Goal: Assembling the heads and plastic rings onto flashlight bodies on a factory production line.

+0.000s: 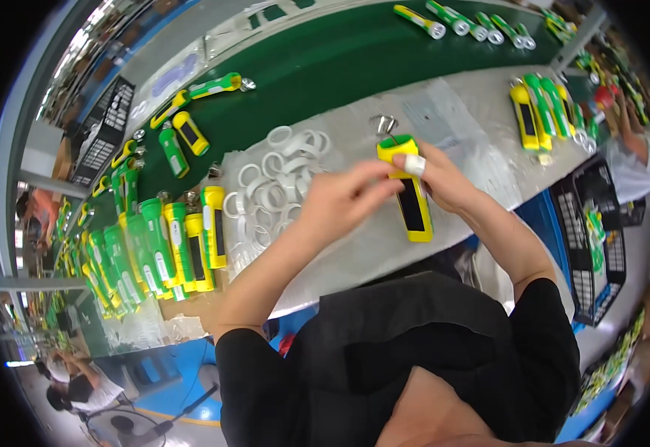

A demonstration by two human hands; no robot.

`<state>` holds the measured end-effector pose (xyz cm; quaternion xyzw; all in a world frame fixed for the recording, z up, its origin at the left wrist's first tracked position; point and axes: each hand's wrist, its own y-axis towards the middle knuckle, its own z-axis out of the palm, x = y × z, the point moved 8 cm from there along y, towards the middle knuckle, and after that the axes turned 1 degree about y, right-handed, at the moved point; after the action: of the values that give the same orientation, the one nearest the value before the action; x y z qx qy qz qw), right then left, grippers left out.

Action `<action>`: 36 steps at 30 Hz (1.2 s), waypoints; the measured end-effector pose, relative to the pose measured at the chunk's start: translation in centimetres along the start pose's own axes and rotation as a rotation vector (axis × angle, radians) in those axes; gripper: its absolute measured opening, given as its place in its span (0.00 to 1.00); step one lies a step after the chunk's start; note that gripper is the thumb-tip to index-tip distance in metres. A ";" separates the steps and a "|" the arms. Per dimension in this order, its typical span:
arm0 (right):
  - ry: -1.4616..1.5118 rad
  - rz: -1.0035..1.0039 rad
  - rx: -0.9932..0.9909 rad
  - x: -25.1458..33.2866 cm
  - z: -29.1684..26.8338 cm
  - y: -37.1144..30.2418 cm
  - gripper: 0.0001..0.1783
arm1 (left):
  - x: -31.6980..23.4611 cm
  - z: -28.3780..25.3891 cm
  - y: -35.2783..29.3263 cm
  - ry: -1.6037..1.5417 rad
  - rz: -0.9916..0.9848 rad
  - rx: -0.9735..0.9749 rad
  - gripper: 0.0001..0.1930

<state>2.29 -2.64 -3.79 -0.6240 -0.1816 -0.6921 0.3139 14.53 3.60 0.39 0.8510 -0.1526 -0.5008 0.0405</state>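
Observation:
A yellow and green flashlight [412,205] with a dark panel stands tilted over the near part of the table, its open head pointing away from me. My right hand [444,179] is closed around its upper body; a white band wraps one finger. From the left, my left hand [347,200] reaches to the flashlight's neck, fingers stretched and apart, slightly blurred; whether they touch it is hard to tell. Just beyond the head is a shiny silver reflector [386,125], its wire hidden. Left of my hands lies a pile of white plastic rings [273,195].
Flashlights [157,242] stand in a dense row at left. Others lie on the green conveyor belt [310,56], some at its far right [459,22]. Another cluster [541,112] stands at the table's right end. A black crate [589,231] is to my right, near a co-worker [634,160].

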 end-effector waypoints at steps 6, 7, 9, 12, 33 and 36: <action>0.130 0.058 0.277 -1.8 2.0 -6.6 0.32 | -1.9 0.2 1.8 -0.019 0.353 -0.241 0.17; 0.072 0.055 0.279 -1.7 2.4 -7.2 0.32 | -0.3 2.3 1.8 -0.157 0.136 0.004 0.16; -0.017 0.048 0.271 -1.9 2.4 -8.0 0.31 | 1.7 5.0 0.4 -0.416 -0.095 0.217 0.15; -0.043 -0.001 0.117 -2.1 1.4 -8.1 0.25 | 0.1 3.8 -0.4 -0.156 0.147 -0.123 0.13; 0.279 -0.210 -0.276 -3.4 -4.5 -9.7 0.22 | 6.6 9.9 6.8 0.476 0.284 -0.147 0.24; 0.272 -0.164 -0.266 -3.6 -4.4 -9.4 0.21 | 5.2 8.1 6.2 0.300 0.273 -0.187 0.23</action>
<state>-7.15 2.23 -6.64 -0.5438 -0.0949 -0.8112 0.1930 8.53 -3.15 -6.60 0.8800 -0.2114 -0.3705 0.2089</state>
